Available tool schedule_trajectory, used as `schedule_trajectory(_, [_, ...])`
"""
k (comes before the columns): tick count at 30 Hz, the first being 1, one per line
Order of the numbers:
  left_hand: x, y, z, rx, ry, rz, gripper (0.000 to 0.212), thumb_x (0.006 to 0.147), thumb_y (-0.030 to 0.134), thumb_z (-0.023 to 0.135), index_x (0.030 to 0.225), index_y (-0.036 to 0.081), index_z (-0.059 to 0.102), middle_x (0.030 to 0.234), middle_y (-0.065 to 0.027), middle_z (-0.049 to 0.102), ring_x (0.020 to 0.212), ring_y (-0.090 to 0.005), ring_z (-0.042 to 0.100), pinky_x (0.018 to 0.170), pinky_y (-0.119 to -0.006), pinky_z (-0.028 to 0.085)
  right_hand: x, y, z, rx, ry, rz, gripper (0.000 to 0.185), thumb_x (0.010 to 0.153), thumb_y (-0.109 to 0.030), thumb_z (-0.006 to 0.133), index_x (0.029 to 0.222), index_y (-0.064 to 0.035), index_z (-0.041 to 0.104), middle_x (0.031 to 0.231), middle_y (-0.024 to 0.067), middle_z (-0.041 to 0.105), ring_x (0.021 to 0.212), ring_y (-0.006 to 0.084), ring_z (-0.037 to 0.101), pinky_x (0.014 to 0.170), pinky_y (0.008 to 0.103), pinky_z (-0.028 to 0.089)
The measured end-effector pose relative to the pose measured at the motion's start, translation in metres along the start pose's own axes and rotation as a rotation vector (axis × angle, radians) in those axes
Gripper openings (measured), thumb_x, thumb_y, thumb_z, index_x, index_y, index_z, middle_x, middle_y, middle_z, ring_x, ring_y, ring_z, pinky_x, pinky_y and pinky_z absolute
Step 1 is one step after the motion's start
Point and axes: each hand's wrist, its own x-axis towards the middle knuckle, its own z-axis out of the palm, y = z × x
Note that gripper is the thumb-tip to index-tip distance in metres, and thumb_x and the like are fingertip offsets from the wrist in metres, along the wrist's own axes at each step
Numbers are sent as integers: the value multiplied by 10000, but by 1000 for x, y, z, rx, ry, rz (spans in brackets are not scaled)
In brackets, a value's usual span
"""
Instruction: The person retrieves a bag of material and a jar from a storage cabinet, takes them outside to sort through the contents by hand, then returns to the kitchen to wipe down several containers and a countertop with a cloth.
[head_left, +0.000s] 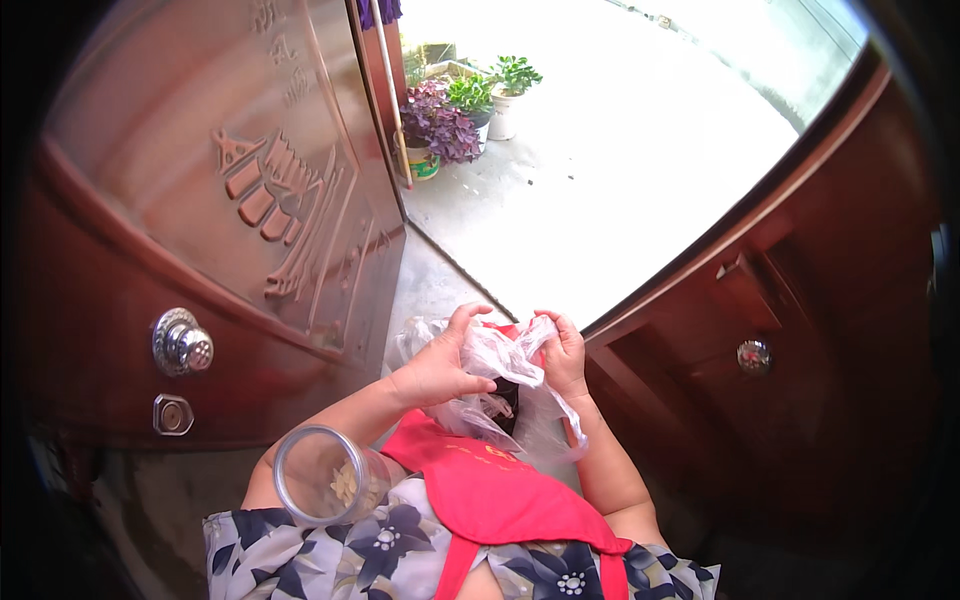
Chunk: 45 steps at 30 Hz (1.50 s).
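Note:
My left hand (442, 364), thumb and fingers spread around its left side, is at the opening of a thin translucent plastic bag (499, 352). My right hand (562, 352) pinches the bag's upper right edge. Something dark shows inside the bag's mouth, too hidden to name, and a bit of red shows near the rim. A clear plastic jar (319, 472) with pale flat pieces (345, 482) in it lies tilted between my left forearm and my chest, its open mouth facing up. Below the bag is my red apron (502, 491).
A red-brown embossed door (225, 187) with a metal knob (184, 343) stands at left. Another door leaf (750, 390) is at right. Beyond the threshold (457, 262), potted plants (514, 79) and a leaning pole (391, 90) stand on bright concrete.

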Motion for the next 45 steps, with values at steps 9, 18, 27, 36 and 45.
schedule_trajectory(9, [170, 17, -77, 978, -437, -283, 409, 753, 185, 650, 1129, 99, 518, 1092, -192, 543, 968, -360, 558, 820, -385, 447, 172, -37, -26, 342, 238, -8, 199, 903, -29, 428, 1066, 16, 532, 854, 66, 587, 757, 127, 584, 701, 240, 485])
schedule_trajectory(18, [307, 67, -100, -244, -316, 93, 147, 892, 182, 529, 985, 68, 529, 797, -29, 468, 641, -124, 445, 592, -253, 383, 315, -54, -102, 217, 432, -88, 201, 900, -100, 490, 1063, -2, 554, 880, 29, 595, 783, 88, 552, 711, 220, 450])
schedule_trajectory(27, [459, 124, -111, -811, -458, -352, 353, 967, 395, 349, 1107, 130, 536, 552, 20, 342, 471, -79, 282, 445, -223, 253, 437, -30, -150, 182, 381, 110, 186, 905, -145, 493, 1010, -12, 568, 930, 32, 607, 822, 115, 568, 736, 245, 470])
schedule_trajectory(36, [611, 190, -96, -812, -590, -254, 382, 937, 437, 399, 1172, 169, 537, 980, -106, 543, 436, -60, 333, 402, -207, 261, 513, -104, -197, -786, 522, -597, 414, 680, 68, 538, 1081, -24, 489, 1070, 151, 508, 1015, 294, 505, 863, 360, 416])
schedule_trajectory(45, [725, 224, -33, -601, -792, -362, 330, 912, 414, 471, 1065, 132, 548, 1394, -200, 333, 547, -105, 497, 441, -225, 372, 551, -68, -228, -322, 597, -5, 173, 804, -10, 520, 975, -35, 516, 961, 123, 526, 925, 290, 496, 805, 361, 415])
